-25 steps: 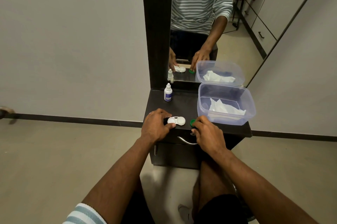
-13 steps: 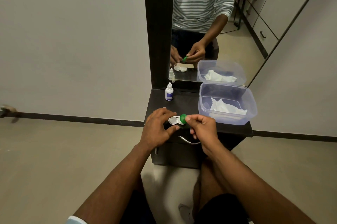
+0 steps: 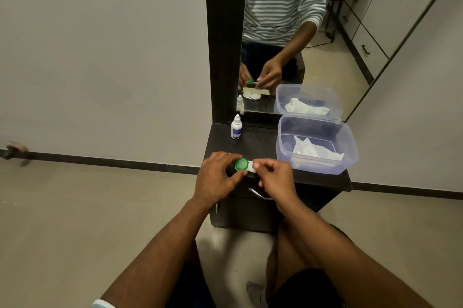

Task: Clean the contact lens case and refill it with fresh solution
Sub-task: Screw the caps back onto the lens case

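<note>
Small dark vanity top (image 3: 260,143) against a pale wall, tall mirror (image 3: 300,32) rising behind it, beige tile floor. Left hand (image 3: 215,177) pinches the green cap (image 3: 241,164) between thumb and fingers, over the left well of the white lens case (image 3: 251,167). Right hand (image 3: 274,178) pinches the case's right end at the front edge of the top. Whether the cap is seated, cannot tell; the case's right well is hidden by fingertips. White dropper bottle (image 3: 236,127) stands near the mirror, blue label unreadable. Clear plastic tub (image 3: 317,145) at right holds crumpled tissue (image 3: 316,151). Drawer handle (image 3: 260,195) partly covered by the right wrist.
</note>
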